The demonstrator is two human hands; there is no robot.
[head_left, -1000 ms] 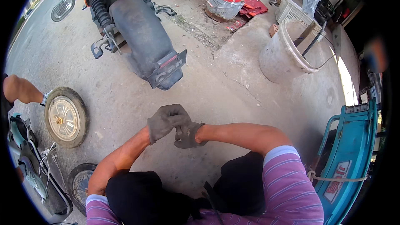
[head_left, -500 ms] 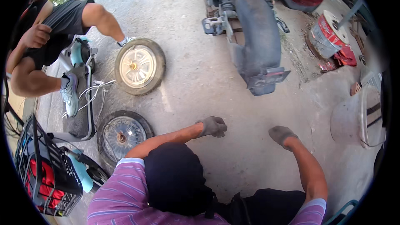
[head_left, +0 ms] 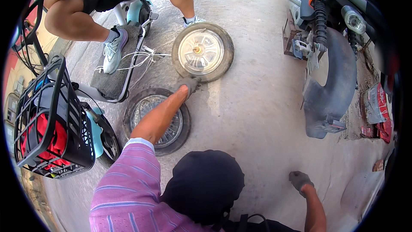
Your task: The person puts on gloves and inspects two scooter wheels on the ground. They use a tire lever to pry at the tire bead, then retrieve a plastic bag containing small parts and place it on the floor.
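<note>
— grey-gloved left hand [head_left: 190,82], where is it?
— at the near edge of the upright wheel [head_left: 203,51] on the concrete floor [head_left: 257,116]; grip unclear.
— right hand [head_left: 300,180]?
— gloved, pressed low on the floor, fingers curled.

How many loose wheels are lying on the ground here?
2. The light-hubbed wheel lies ahead, at the gloved left hand; the spoked wheel lies nearer, under that forearm. The scooter's mounted front wheel isn't counted; others may be hidden.

black basket [head_left: 51,133] | scooter deck [head_left: 116,66] | grey mudguard [head_left: 332,90] | possibly rags [head_left: 377,111]
</note>
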